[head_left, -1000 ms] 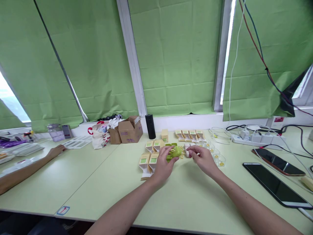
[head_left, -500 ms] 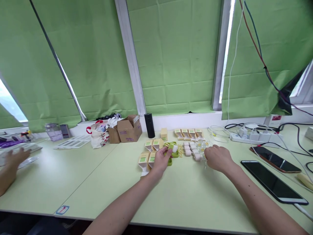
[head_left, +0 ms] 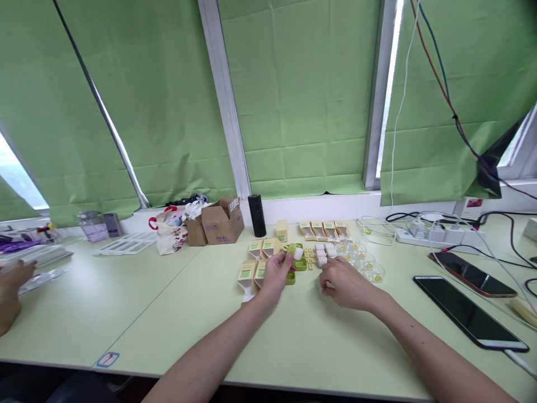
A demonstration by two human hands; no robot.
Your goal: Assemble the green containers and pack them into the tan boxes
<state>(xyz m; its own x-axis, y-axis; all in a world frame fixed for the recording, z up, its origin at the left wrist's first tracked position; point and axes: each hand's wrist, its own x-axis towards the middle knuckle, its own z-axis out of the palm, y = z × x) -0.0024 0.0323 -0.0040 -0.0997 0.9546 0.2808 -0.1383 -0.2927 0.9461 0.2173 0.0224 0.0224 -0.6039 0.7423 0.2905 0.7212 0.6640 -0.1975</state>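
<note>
My left hand point(head_left: 277, 275) is closed around a small green case point(head_left: 291, 251) with a whitish rounded piece point(head_left: 298, 253) at its right side. More green cases point(head_left: 300, 265) lie just beyond and under those fingers. My right hand point(head_left: 342, 281) is closed, its fingertips over the near end of the pale pink blocks point(head_left: 321, 253); what it pinches, if anything, is hidden. Small yellow pieces point(head_left: 309, 258) lie in rows between the two hands. Clear cups with yellow centres point(head_left: 366, 261) stand in rows beyond my right hand.
Opened small cartons point(head_left: 246, 274) stand left of my left hand, with another row of cartons point(head_left: 324, 230) behind. A black cylinder point(head_left: 257, 215) and a cardboard box point(head_left: 222, 221) are at the back. Two phones point(head_left: 465, 310) and cables lie right. Another person's hand point(head_left: 14, 280) is far left.
My right hand has moved left, from the clear cups to the pink blocks, uncovering the cups. My left hand stays almost in place with the green case. The other person's hand has shifted left.
</note>
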